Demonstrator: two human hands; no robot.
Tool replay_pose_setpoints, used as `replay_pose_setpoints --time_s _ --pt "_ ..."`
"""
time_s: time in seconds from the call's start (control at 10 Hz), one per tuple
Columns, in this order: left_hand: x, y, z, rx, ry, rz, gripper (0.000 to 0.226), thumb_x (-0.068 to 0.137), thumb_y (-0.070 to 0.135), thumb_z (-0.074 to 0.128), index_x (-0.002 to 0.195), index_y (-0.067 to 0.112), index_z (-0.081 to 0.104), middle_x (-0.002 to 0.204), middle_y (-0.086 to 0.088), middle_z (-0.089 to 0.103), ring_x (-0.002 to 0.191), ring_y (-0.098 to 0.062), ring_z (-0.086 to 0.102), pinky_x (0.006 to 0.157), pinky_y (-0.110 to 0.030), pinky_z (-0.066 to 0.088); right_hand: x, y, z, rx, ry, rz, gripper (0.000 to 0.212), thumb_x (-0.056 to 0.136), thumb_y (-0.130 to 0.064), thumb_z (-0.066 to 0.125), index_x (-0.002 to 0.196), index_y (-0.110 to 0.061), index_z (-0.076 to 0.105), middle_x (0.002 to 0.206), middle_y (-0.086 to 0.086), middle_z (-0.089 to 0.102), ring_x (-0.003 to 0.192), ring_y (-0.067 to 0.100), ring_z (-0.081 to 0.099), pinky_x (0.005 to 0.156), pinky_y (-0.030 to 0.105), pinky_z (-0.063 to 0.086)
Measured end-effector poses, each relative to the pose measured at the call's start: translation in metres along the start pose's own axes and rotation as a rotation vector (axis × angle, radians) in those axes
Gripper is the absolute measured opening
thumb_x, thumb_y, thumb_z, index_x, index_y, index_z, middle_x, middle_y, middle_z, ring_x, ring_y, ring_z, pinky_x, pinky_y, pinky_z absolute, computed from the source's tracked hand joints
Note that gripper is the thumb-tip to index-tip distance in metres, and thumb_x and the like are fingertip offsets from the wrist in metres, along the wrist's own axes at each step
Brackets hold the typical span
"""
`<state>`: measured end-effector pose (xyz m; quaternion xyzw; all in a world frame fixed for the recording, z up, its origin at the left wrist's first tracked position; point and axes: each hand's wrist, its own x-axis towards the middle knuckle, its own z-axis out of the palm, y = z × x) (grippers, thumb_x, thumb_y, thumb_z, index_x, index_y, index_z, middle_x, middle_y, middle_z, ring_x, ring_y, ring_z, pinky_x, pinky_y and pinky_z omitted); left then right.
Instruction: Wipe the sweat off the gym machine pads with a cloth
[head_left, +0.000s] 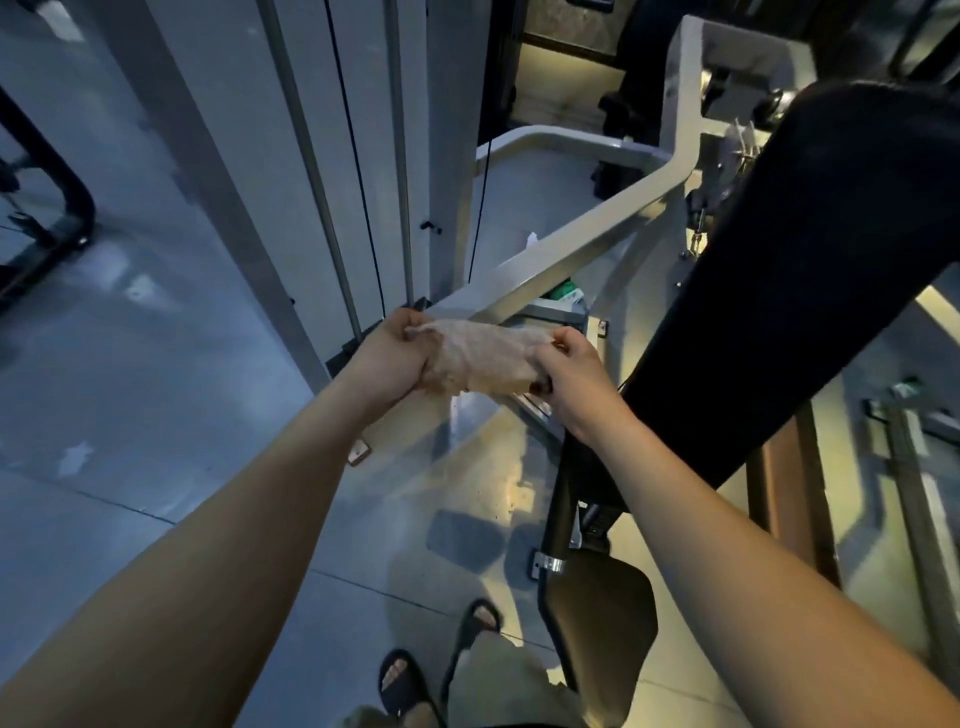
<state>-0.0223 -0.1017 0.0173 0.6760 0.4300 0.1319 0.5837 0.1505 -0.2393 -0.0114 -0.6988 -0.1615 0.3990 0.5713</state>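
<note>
Left hand (387, 353) and right hand (563, 374) grip a bunched cloth (478, 358) beside the back pad (810, 270), where crumpled folds could smear sweat

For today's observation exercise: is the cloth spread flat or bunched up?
Bunched, not flat: the cloth is crumpled and pulled between the left hand and right hand, each gripping one end.

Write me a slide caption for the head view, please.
Left hand and right hand hold a crumpled cloth beside the black pad.
</note>
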Motion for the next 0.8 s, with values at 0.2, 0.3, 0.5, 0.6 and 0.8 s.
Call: replay_pose_setpoints --time_s 0.2,0.3,0.5,0.6,0.8 --pt "0.08 0.027 -0.025 0.114 0.148 0.072 0.022 0.098 0.029 0.061 0.12 0.025 0.058 0.106 -0.003 0.068 0.089 -0.022 0.067 0.075 -0.036 0.057 0.053 -0.014 0.017 -0.177 -0.044 -0.052 0.031 0.093 -0.03 0.066 0.123 -0.027 0.057 0.111 0.002 0.07 0.096 0.015 0.07 0.069 0.024 0.058" --pt "0.116 0.032 -0.028 0.32 0.184 0.053 0.041 0.097 0.028 0.063 0.134 0.019 0.049 0.125 -0.006 0.059 0.097 -0.022 0.064 0.08 -0.03 0.052 0.085 -0.017 0.024 -0.384 -0.02 -0.07 0.017 0.096 -0.032 0.062 0.111 -0.023 0.061 0.099 -0.002 0.069 0.088 0.013 0.066 0.061 0.021 0.05" --pt "0.134 0.023 0.004 0.655 -0.073 0.069 0.028 0.097 0.033 0.06 0.124 0.024 0.06 0.119 -0.004 0.061 0.098 -0.021 0.061 0.078 -0.029 0.048 0.107 -0.002 0.02 -0.546 -0.144 0.041 0.029 0.094 -0.051 0.055 0.11 -0.027 0.053 0.111 0.003 0.07 0.101 0.027 0.067 0.086 0.04 0.053" --pt "0.128 0.021 0.014 0.661 -0.105 0.119 0.028 0.097 0.042 0.059 0.119 0.024 0.057 0.103 0.001 0.062 0.091 -0.019 0.062 0.071 -0.028 0.051 0.101 -0.007 0.016 -0.571 -0.118 0.034 0.018 0.095 -0.047 0.057 0.092 -0.029 0.058 0.103 0.001 0.071 0.098 0.025 0.068 0.087 0.041 0.056" --pt "0.126 0.027 0.005 0.713 -0.104 0.197 0.03 0.093 0.04 0.062 0.11 0.016 0.06 0.1 -0.007 0.065 0.088 -0.024 0.063 0.08 -0.042 0.057 0.065 -0.017 -0.001 -0.652 0.103 0.091 0.012 0.097 -0.034 0.057 0.1 -0.023 0.059 0.1 -0.002 0.062 0.096 0.02 0.058 0.082 0.033 0.045"
